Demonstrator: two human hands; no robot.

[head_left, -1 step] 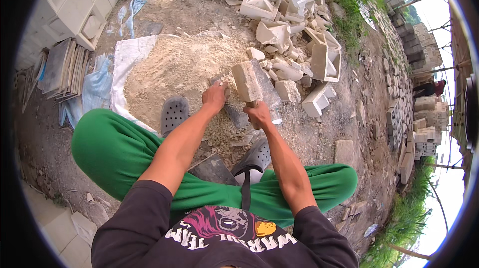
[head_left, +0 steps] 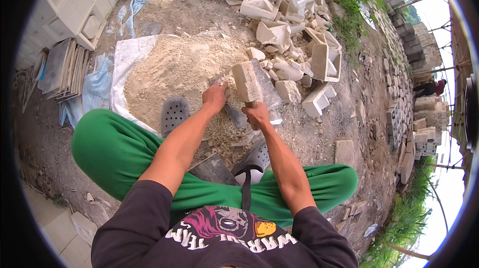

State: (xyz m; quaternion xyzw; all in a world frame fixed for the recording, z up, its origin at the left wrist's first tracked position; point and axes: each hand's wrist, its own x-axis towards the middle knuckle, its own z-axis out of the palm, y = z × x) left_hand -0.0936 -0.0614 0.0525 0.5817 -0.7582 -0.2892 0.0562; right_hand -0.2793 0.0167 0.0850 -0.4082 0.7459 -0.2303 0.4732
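Observation:
My right hand (head_left: 257, 115) is wrapped round the short handle of a mallet with a blocky, dust-coated head (head_left: 245, 81). The head lies over a dark flat slab (head_left: 267, 91) between my feet and the rubble. To its left, my left hand (head_left: 215, 95) is at the slab's left part, its fingers bent together over the edge of the powder. Whatever those fingers pinch is too small or hidden to name. Pale crushed powder (head_left: 174, 66) is heaped on a white sheet (head_left: 119, 78) beyond my left foot.
Broken pale blocks and chunks (head_left: 287, 38) are piled at the far right of the slab. Moulded blocks (head_left: 75, 8) and a stack of thin boards (head_left: 67, 71) stand at the left. A dark plate (head_left: 214, 168) lies between my feet. Another person (head_left: 431, 88) is far off right.

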